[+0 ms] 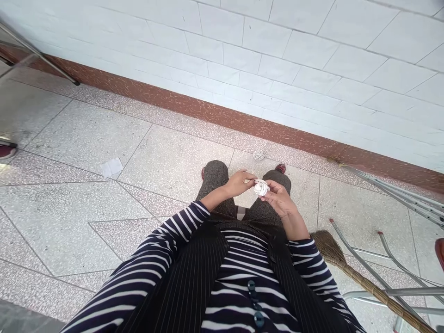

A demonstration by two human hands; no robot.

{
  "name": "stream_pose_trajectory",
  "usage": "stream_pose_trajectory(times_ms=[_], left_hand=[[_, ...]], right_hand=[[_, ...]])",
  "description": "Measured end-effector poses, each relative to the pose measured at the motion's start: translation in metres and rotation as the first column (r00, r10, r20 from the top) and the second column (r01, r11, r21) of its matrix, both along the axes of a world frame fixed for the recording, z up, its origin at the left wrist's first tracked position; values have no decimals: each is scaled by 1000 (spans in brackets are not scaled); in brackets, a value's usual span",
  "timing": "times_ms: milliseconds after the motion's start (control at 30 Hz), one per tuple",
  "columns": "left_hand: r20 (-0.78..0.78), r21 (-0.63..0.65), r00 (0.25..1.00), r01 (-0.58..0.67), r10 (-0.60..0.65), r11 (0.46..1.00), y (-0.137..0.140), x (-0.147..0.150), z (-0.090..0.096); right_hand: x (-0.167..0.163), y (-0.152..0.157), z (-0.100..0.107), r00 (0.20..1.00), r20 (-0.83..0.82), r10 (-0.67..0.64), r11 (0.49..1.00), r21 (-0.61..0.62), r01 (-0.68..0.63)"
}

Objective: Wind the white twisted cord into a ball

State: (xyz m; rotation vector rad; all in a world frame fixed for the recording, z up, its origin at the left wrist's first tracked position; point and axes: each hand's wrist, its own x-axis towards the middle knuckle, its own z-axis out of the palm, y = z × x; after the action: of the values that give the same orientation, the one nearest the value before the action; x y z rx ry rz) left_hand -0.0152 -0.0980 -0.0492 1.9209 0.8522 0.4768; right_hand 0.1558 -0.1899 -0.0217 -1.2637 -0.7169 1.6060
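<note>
— Head view, and where's the white coil?
— Off the floor, pinched by the right hand on one side, the left hand on the other!
— Anything below?
— Second coil, near the wall!

Hands: 2, one left hand, one right hand. White roll: 1, between them. Pale coil: 1, lies beyond both hands. White sheet: 1, lies left of left hand. Broom: 1, right of right hand. Metal tubes farther right overlap, can't count.
</note>
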Motion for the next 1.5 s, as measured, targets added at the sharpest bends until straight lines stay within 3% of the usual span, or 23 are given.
stream_pose_trajectory(times_ms=[133, 267, 433, 567, 633, 733, 800, 867, 1000, 1100, 1300, 1400, 1500], left_hand=[[34, -180, 999, -26, 32, 983, -15, 1, -9], [-10, -281, 998, -63, 62, 958, -32, 3, -14], [-14, -291, 1000, -22, 18, 957, -46, 2, -6], [-82, -274, 994, 51, -76, 960, -59, 1, 3], [-153, -204, 983, 74, -106, 976, -64, 1, 8], [-308, 82, 948, 118, -87, 990, -63, 0, 11], [-383, 268, 920, 195, -81, 943, -57, -1, 10], [-414, 363, 905, 258, -93, 895, -49, -2, 6], [-390, 412, 911, 306, -138, 858, -32, -4, 0], [-300, 343, 932, 305, -204, 888, -24, -6, -3], [-71, 100, 985, 165, -158, 981, -10, -7, -9], [-21, -26, 994, 107, -107, 994, 1, -5, -9], [43, -74, 998, 50, -47, 996, 11, -2, -5]], right_hand=[[-4, 0, 14, 997, -13, -71, 997, 22, 72], [-6, -5, 20, 988, 38, -149, 988, 46, 147], [-5, -15, 15, 956, 185, -228, 968, 149, 203], [-3, -15, -1, 887, 337, -314, 942, 228, 247], [-2, -13, -11, 848, 401, -347, 933, 244, 266], [-4, -10, -24, 778, 523, -348, 936, 239, 258], [-5, -9, -30, 754, 582, -303, 952, 210, 221], [-5, -9, -34, 771, 602, -206, 978, 148, 146], [-1, -10, -36, 875, 475, 91, 996, -33, -86], [4, -10, -32, 931, 292, 220, 975, -89, -202], [4, -8, -15, 975, 61, 214, 976, -46, -211], [-1, -7, -5, 984, -3, 176, 984, -21, -176], [-2, -4, 7, 992, -37, 119, 993, 14, -119]])
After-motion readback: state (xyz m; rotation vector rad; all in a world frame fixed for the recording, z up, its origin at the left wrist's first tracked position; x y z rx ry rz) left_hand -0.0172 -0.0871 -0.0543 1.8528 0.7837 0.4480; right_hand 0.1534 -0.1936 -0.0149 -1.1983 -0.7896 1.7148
